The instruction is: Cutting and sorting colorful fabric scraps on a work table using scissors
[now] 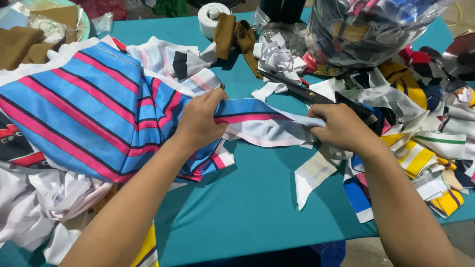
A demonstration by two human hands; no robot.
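Note:
My left hand (199, 121) grips a blue cloth with pink and black stripes (84, 106), pinching its edge where a narrow strip runs off to the right. My right hand (339, 127) holds the far end of that striped strip (257, 118), which is stretched taut between both hands above the teal table (257, 198). Large black-handled scissors (302, 91) lie on the table just behind my right hand, apart from it.
A heap of coloured fabric scraps (425, 138) covers the right side. A clear bag stuffed with scraps (366, 29) stands at the back right. A white tape roll (212, 16) and brown cloth pieces (232, 34) lie at the back. White cloth (44, 198) is piled at the lower left.

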